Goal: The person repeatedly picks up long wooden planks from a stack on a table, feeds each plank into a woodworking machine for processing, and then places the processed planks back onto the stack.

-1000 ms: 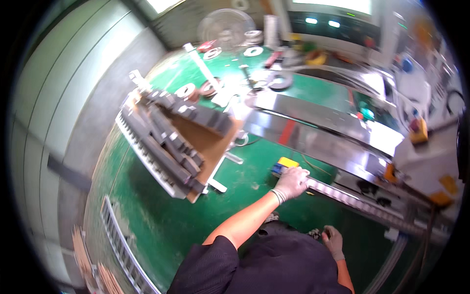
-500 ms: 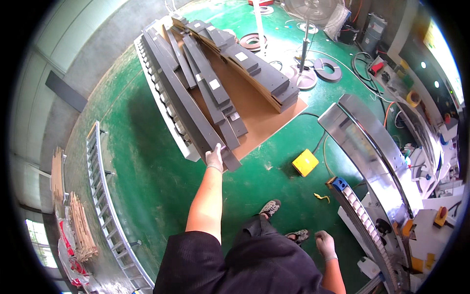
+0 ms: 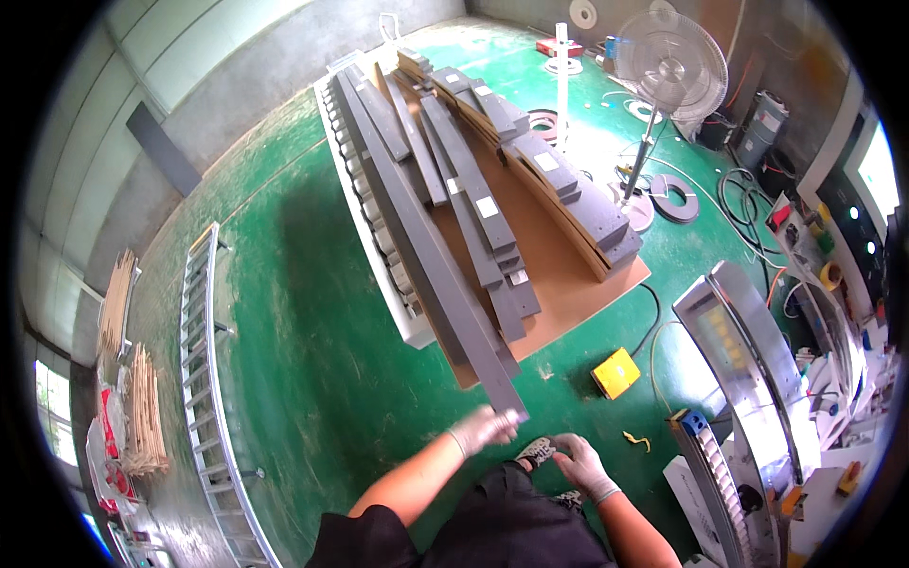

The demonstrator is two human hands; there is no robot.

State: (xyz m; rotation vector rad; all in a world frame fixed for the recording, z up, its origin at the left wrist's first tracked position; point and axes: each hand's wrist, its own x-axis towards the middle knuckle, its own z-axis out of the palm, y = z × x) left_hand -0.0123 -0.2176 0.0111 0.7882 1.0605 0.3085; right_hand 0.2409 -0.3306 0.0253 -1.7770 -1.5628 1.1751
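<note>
A long, narrow dark grey board (image 3: pixel 437 275) lies along the left side of a loaded roller table, its near end jutting past the table's edge towards me. My left hand (image 3: pixel 485 429), in a thin pale glove, is closed on that near end. My right hand (image 3: pixel 580 466), gloved the same way, is to the right of it, a short gap from the board, holding nothing with its fingers loosely stretched. Beside the board lie several stacks of grey panels (image 3: pixel 488 206), some with white labels, on a brown sheet (image 3: pixel 559 317).
White rollers (image 3: pixel 383 241) line the table's left side. A yellow box (image 3: pixel 615 373) with a cable sits on the green floor, right of the table. Further right stands a curved metal machine (image 3: pixel 729 355). A roller track (image 3: pixel 201 369) stands left; a fan (image 3: pixel 668 71) stands behind.
My left hand has drawn the board's near end towards me, farther out over the table edge. My right hand has risen from low at the right to near the left one. The view has shifted.
</note>
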